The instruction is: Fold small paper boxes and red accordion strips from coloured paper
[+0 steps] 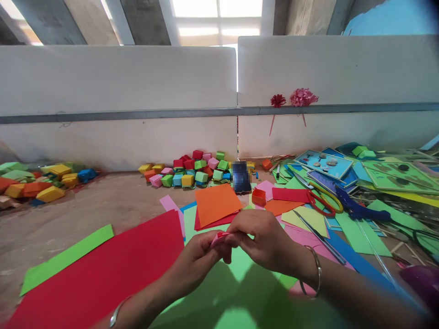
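Your left arm comes in from the bottom edge, left of centre, and slants up and to the right. The left hand (200, 257) is nearly closed, thumb against fingers, and has hold of a small pink paper piece (218, 238). Your right arm reaches in from the lower right corner. The right hand (262, 233) arches with the wrist bent and the back of the hand up, fingers curled down and bunched at the right end of that same piece. You cannot tell whether they grip it or only press on it. The pink paper piece sits between the two hands, above the light green sheet (236, 302) and just below the orange sheet (216, 205).

Your fingertips cover both ends of the pink paper piece, so its full shape and any folds are hard to read. Your forearms are cut off by the frame; the left bangle (116, 315) shows only in part near the bottom edge, while the right bangle (318, 274) shows more fully. Your left arm hides part of the large red sheet (103, 274), which also runs out of view. The phone (242, 178) has a pixelated screen. At the lower right edge, a dark purple thing (421, 284) is blurred and partly out of view.
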The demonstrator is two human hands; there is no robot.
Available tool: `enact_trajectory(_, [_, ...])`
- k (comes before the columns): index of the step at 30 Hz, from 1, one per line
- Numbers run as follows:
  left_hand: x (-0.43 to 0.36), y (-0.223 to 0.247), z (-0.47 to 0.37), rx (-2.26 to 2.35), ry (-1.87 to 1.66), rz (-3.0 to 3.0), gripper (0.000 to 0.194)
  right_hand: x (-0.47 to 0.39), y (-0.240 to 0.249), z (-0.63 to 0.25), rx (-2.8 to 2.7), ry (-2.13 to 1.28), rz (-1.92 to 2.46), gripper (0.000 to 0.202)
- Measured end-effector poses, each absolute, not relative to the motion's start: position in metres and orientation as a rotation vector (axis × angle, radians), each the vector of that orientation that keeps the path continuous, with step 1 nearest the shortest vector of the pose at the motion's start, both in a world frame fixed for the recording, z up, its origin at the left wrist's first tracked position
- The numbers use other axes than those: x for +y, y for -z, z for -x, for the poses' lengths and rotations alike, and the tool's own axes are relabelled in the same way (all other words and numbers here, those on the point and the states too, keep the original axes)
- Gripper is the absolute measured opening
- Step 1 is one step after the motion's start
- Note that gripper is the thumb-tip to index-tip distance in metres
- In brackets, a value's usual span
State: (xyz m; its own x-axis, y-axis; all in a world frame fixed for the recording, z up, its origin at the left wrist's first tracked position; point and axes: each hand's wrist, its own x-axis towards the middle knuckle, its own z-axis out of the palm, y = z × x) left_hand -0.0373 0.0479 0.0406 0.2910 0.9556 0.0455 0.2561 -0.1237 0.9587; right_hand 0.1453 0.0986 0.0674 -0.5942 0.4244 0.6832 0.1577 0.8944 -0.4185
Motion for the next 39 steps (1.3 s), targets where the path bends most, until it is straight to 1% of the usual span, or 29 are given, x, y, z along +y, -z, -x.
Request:
enact_trajectory(2, [0.048, -0.042, 0.036, 1.129, -0.93, -1.571, 0.06, 0.098, -0.068, -0.144, -2.192, -0.387, 0.386, 0.024])
enact_trajectory(7, [0.048, -0.044, 0.031, 1.111, -0.989, -1.507, 0.061, 0.096, -0.067, -0.14, -2.106, -0.206, 0.383, 0.015])
enact_trajectory(13, [0.046, -0.044, 0.027, 1.16, -0.959, -1.439, 0.063, 0.095, -0.067, -0.137, -2.082, -0.123, 0.341, 0.024])
enact_trajectory(16, [0.042, -0.047, 0.024, 1.192, -0.91, -1.279, 0.058, 0.096, -0.064, -0.136, -2.061, -0.003, 0.35, 0.024])
enact_trajectory(18, [0.039, -0.048, 0.023, 1.207, -0.902, -1.232, 0.054, 0.096, -0.063, -0.137, -2.036, 0.011, 0.346, 0.023])
enact_trajectory(20, [0.038, -0.047, 0.023, 1.202, -0.907, -1.245, 0.05, 0.097, -0.064, -0.138, -2.041, -0.164, 0.357, 0.019])
enact_trajectory(23, [0.039, -0.043, 0.024, 1.252, -0.965, -1.376, 0.045, 0.096, -0.068, -0.14, -2.076, -0.602, 0.428, 0.008])
enact_trajectory(25, [0.039, -0.04, 0.026, 1.332, -1.017, -1.493, 0.042, 0.096, -0.07, -0.139, -2.05, -0.748, 0.466, 0.009])
enact_trajectory(28, [0.039, -0.037, 0.027, 1.395, -1.036, -1.596, 0.038, 0.095, -0.068, -0.136, -1.968, -0.77, 0.455, 0.01])
enact_trajectory(31, [0.037, -0.039, 0.025, 1.386, -0.994, -1.613, 0.041, 0.093, -0.064, -0.134, -1.909, -0.798, 0.398, 0.011])
enact_trajectory(36, [0.034, -0.044, 0.019, 1.244, -0.854, -1.379, 0.043, 0.089, -0.06, -0.133, -1.843, -0.965, 0.472, 0.011])
enact_trajectory(39, [0.033, -0.044, 0.017, 1.144, -0.773, -1.277, 0.047, 0.087, -0.058, -0.133, -1.801, -1.063, 0.543, 0.016])
